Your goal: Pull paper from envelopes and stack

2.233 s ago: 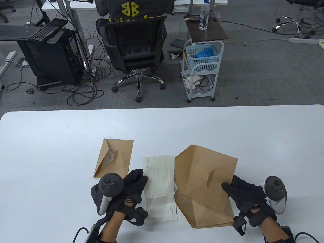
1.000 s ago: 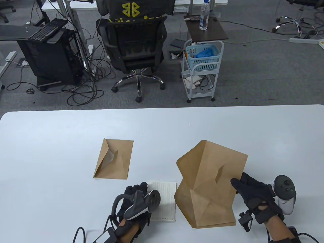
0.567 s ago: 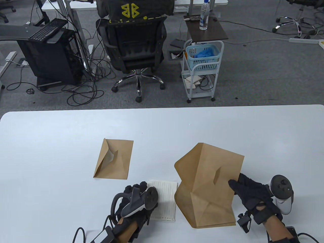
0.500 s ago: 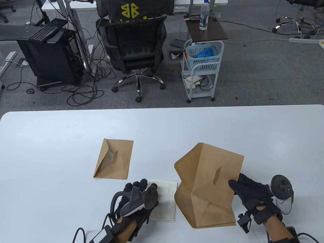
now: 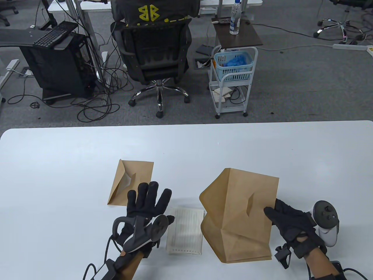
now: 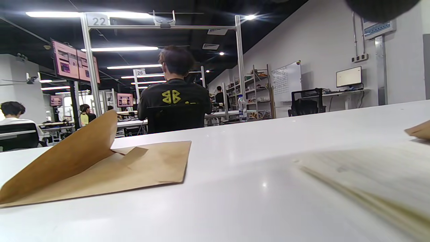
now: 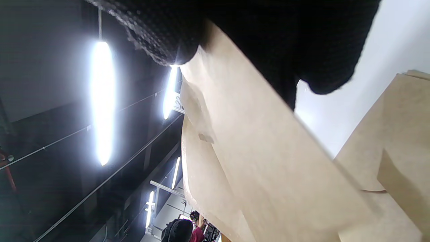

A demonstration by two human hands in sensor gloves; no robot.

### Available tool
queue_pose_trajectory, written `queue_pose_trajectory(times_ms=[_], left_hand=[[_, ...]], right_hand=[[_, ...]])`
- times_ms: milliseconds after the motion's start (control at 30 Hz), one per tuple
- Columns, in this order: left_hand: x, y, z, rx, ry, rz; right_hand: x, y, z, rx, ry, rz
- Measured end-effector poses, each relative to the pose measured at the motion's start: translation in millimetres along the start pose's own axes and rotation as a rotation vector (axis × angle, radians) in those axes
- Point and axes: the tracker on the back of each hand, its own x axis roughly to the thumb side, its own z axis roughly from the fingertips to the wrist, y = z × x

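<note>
A stack of folded lined paper (image 5: 185, 231) lies on the white table (image 5: 58, 163) near its front edge. My left hand (image 5: 147, 201) hovers just left of the paper, fingers spread, holding nothing. A small brown envelope (image 5: 131, 183) with its flap open lies behind that hand; it shows in the left wrist view (image 6: 100, 168). My right hand (image 5: 284, 217) grips the right edge of a large brown envelope (image 5: 239, 213), lifted above another brown envelope (image 5: 247, 250) flat on the table. The right wrist view shows my fingers (image 7: 268, 43) on the envelope (image 7: 268, 161).
Beyond the table's far edge stand an office chair (image 5: 154, 55) with a seated person, a white cart (image 5: 233, 78) holding a blue basket, and a desk with a keyboard (image 5: 54, 33) at the left.
My left hand has let go of the folded paper, moved forward and to the left, and spread its fingers. The right hand keeps holding the large envelope, nearly still.
</note>
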Motion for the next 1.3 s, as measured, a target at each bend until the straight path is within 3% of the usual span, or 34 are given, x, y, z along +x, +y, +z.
queue_pose_trajectory(times_ms=[200,533,767,833,1000,1300], left_hand=[[-3,-16,7,-0.038,0.002,0.006],[4,-24,13,-0.067,-0.011,0.011],[5,-24,14,-0.078,-0.012,0.018],[6,-24,14,-0.078,-0.012,0.016],[7,-23,15,-0.084,-0.016,0.012],[8,-23,15,-0.089,-0.019,0.006]], right_hand=[[-3,1,-2,0.006,0.038,0.014],[-13,6,-8,0.033,0.133,0.061],[-26,26,-12,0.132,0.228,0.15],[-28,32,-12,0.147,0.262,0.227],[-23,45,-12,0.13,0.214,0.644],[-20,63,-12,0.094,0.156,1.096]])
